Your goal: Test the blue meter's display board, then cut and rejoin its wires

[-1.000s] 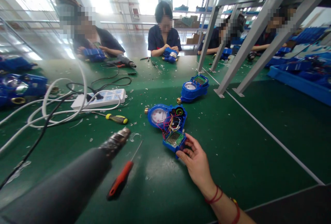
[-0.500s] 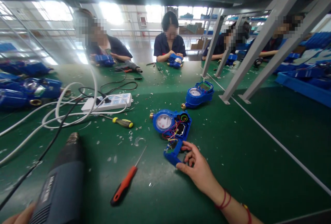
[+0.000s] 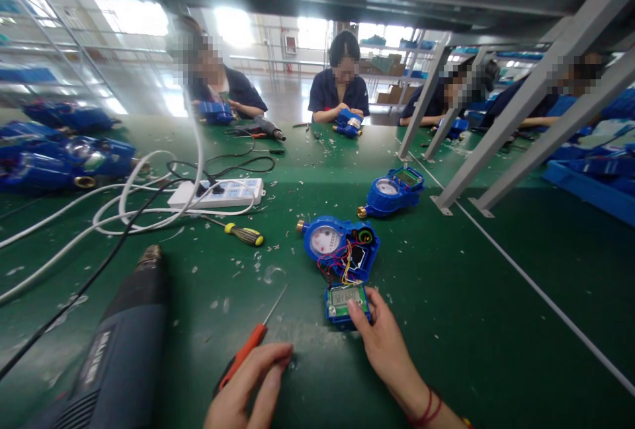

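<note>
Right hand [image 3: 384, 344] grips the display module [image 3: 346, 298]; left hand [image 3: 251, 384], unclenched and cut off below, hides part of the screwdriver [image 3: 252, 344].

Near table surface: two water meters, being one opened water meter [image 3: 342, 250] and one closed water meter [image 3: 391, 192]; two screwdrivers, being one red-handled screwdriver [image 3: 251, 346] and one yellow-handled screwdriver [image 3: 247, 236]. Two heat guns, a near heat gun [image 3: 119, 356] and a far heat gun [image 3: 269, 128]; one power strip [image 3: 218, 192]. Four co-workers [image 3: 340, 85] sit opposite; the heaped blue meters [image 3: 64, 158] at far left cannot be counted.
</note>
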### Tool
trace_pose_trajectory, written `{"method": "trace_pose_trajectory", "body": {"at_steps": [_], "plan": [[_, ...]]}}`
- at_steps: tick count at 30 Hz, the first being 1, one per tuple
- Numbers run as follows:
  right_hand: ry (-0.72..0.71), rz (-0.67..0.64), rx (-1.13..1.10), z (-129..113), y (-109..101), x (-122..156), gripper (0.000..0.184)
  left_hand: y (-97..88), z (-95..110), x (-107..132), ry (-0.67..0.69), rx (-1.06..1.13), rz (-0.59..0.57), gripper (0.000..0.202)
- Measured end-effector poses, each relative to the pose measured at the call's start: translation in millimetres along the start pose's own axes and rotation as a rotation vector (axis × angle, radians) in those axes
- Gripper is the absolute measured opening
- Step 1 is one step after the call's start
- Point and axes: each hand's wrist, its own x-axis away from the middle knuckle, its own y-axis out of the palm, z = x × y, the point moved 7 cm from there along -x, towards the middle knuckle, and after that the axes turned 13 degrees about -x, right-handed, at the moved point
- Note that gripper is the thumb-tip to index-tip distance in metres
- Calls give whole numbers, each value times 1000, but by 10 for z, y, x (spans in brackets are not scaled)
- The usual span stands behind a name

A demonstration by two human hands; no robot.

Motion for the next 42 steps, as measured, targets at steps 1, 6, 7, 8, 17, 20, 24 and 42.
{"method": "trace_pose_trajectory", "body": {"at_steps": [1,6,7,8,17,20,24,42], "plan": [[14,-14,-45,0,3,10,32,109,-6,-113,-7,-4,-30,25],[72,-50,-245,-17,8,-18,28,597,71,-552,-56,282,-158,37],[80,-59,-278,-19,13,-31,28,648,100,-586,-46,311,-178,36],[87,-72,-309,-19,22,-42,28,689,124,-602,-37,340,-202,35],[148,-112,-351,67,15,-76,31,844,169,-582,-20,487,-336,19],[141,-79,-297,96,-16,-81,33,876,168,-606,-31,506,-354,18],[133,-72,-248,101,-36,-81,34,897,152,-623,-44,526,-374,15],[93,-43,-179,151,-25,-68,42,935,83,-603,-74,628,-378,11]]}}
